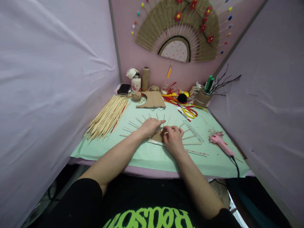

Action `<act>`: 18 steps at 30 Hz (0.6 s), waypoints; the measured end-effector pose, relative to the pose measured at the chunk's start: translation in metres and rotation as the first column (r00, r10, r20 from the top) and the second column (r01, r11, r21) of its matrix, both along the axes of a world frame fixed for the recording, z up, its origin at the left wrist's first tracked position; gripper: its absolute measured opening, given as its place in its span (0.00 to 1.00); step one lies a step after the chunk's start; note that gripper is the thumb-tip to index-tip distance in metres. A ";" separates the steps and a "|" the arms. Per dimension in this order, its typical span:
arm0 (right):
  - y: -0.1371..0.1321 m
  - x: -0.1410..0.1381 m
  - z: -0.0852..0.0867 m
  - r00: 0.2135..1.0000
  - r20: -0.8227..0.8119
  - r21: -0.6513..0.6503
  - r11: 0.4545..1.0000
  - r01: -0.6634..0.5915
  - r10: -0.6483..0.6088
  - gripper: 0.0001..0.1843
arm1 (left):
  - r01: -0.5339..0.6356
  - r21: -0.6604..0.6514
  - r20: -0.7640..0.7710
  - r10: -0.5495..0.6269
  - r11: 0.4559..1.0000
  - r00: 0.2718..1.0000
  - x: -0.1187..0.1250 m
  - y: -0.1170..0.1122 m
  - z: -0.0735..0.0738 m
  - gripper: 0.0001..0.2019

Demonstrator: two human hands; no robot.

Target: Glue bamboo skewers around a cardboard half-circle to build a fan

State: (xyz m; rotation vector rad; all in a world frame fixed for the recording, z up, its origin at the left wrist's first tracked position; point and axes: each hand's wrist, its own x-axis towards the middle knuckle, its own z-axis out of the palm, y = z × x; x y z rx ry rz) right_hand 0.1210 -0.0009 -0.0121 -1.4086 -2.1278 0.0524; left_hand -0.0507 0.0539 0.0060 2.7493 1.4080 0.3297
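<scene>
A small cardboard half-circle (157, 137) lies on the table with thin wooden sticks (134, 124) fanning outward around it. Over its upper left part rests my left hand (151, 126), index finger stretched to the right across the sticks, the other fingers partly hidden. On the right side of the cardboard is my right hand (174, 139), its fingers curled and pressed together near the stick ends. Whatever is between those fingertips is hidden. A clear ruler (193, 131) lies by the right-hand sticks.
A pile of sticks (108, 117) lies left. At right is a pink glue gun (222, 144) with its cord over the edge. Behind are cut cardboard (153, 99), a twine ball (136, 96), yellow-handled scissors (188, 112) and a bottle (136, 83). A decorated fan (206, 47) hangs above.
</scene>
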 end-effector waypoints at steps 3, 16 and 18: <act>0.001 0.000 -0.002 1.000 0.003 0.033 0.999 -0.009 0.009 0.15 | 0.006 -0.005 -0.008 -0.006 1.000 1.000 0.000 0.000 -0.002 0.24; 0.000 -0.001 0.000 0.999 0.030 0.021 0.999 -0.025 0.024 0.11 | 0.020 -0.015 0.010 -0.020 1.000 1.000 0.000 0.001 -0.003 0.25; 0.000 -0.001 -0.001 0.999 0.027 0.026 0.999 -0.024 0.023 0.11 | 0.028 -0.013 0.024 -0.027 1.000 0.999 -0.001 0.002 -0.004 0.25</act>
